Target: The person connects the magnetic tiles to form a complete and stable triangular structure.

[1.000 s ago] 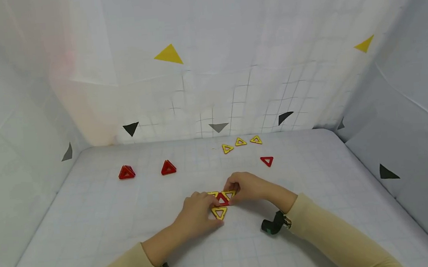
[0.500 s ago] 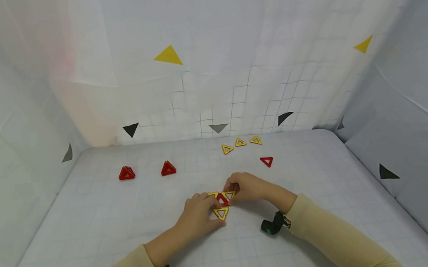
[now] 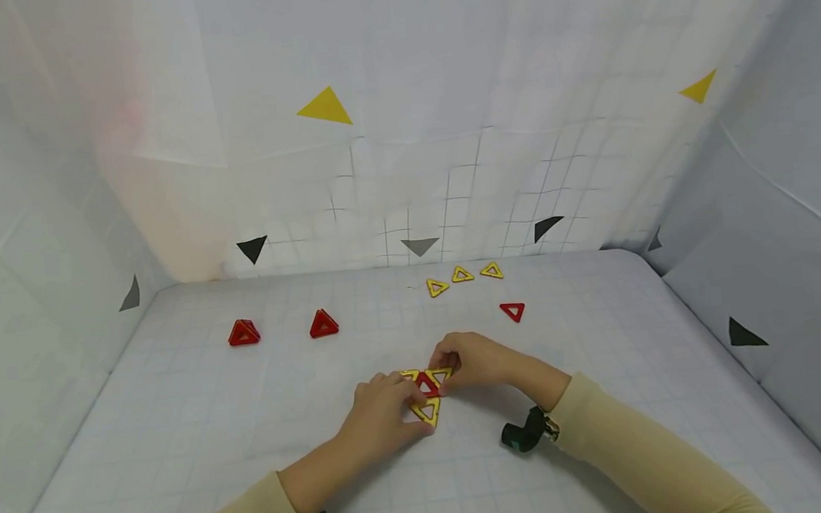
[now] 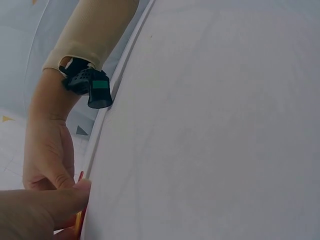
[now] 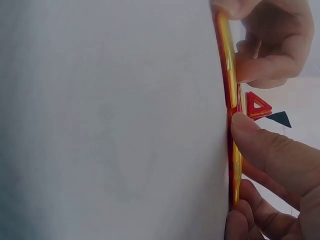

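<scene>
Magnetic triangle tiles with open centres lie joined flat on the table in the head view. A red triangle tile sits in the middle, with one yellow tile at its upper left, partly hidden by fingers. My right hand pinches the yellow tile on the red one's right. My left hand holds the lower yellow tile between thumb and fingers, against the red tile's bottom edge. Edge-on in the right wrist view, the yellow tiles run in a line between both hands.
Two red pyramid-like triangle pieces, one at far left and another closer to the middle, stand on the white table. Beyond the hands lie a loose red triangle tile and three yellow ones. White cloth walls enclose the table.
My left hand has shifted slightly right, sliding the lower yellow tile right and turning it a little under the red tile. My right hand keeps its place.
</scene>
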A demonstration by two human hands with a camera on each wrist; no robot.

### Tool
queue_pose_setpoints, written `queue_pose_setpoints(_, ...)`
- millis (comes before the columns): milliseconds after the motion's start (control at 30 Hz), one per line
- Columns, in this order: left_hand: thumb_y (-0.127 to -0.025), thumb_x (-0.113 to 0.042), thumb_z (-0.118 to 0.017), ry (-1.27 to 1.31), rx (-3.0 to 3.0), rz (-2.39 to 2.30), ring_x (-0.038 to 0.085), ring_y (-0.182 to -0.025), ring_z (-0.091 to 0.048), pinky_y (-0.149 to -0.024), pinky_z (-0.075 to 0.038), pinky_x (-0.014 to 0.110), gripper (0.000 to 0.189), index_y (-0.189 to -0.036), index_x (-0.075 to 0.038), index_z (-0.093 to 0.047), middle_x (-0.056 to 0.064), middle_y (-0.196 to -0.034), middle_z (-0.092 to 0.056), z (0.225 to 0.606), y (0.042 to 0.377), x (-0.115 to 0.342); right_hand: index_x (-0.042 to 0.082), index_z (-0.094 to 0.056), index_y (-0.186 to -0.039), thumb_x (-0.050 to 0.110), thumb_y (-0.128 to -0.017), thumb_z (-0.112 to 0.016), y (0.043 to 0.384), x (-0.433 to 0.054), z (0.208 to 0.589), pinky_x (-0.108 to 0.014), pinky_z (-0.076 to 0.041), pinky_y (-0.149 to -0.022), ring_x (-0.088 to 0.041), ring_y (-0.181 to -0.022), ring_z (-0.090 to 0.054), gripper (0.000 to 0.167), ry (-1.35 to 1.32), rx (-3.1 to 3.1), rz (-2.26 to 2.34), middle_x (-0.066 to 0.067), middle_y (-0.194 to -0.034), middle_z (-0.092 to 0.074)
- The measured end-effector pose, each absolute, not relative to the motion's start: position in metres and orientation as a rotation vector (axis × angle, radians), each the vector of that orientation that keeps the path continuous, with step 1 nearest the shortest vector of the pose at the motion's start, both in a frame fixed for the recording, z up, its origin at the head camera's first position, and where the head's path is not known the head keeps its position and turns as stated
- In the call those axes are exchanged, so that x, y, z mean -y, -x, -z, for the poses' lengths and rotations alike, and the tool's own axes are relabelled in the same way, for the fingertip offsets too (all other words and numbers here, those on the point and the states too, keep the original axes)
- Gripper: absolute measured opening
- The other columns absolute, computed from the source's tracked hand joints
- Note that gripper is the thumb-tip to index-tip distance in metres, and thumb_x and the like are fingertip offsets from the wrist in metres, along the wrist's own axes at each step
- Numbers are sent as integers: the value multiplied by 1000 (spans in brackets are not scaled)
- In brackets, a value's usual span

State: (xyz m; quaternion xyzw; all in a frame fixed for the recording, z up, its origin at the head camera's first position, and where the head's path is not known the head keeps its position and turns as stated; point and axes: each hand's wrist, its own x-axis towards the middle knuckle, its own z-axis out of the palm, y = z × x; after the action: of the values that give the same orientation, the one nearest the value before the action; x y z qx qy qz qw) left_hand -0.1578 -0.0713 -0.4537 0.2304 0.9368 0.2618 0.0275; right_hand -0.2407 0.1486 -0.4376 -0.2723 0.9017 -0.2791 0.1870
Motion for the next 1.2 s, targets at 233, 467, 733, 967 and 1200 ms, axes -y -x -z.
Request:
queue_pose_setpoints(233,-78,-37,-86,-758,-2901,-783,14,-94,-52,-76,-37,38,24,-97,-26,-76,-9,-99,-63,451,160,74,22,-72,-98,20,-78,-87,240,-149,437,-31,-51,-78,-12,-85,-58,25,804,-2526,808,9,-92,-63)
queue_pose_setpoints(467,-81,-28,-85,-821,-2879,-878,14,-95,-52,-80,-38,39,16,-94,-25,-76,-10,-96,-63,452,166,83,23,-72,-98,20,-78,-87,241,-148,438,-31,-50,-79,-12,-86,-57,25,787,-2526,805,10,-93,-62)
queue_pose_setpoints(733,-82,-25,-84,-728,-2850,-971,15,-98,-54,-86,-42,41,16,-96,-22,-76,-9,-101,-63,453,176,90,23,-72,-98,21,-78,-88,241,-150,440,-31,-50,-78,-12,-85,-56,26,811,-2533,796,9,-92,-62)
queue_pose_setpoints(967,-85,-30,-81,-516,-2822,-1026,19,-110,-55,-95,-47,44,30,-112,-20,-72,-3,-113,-61,454,187,94,25,-73,-100,24,-78,-88,242,-150,441,-29,-50,-79,-11,-87,-58,26,792,-2527,796,11,-95,-62)
queue_pose_setpoints(1200,-84,-32,-81,-507,-2807,-980,19,-106,-55,-93,-47,42,35,-114,-17,-71,0,-108,-60,453,192,95,23,-73,-100,23,-78,-88,240,-150,440,-30,-50,-80,-12,-87,-57,26,784,-2525,798,11,-95,-63)
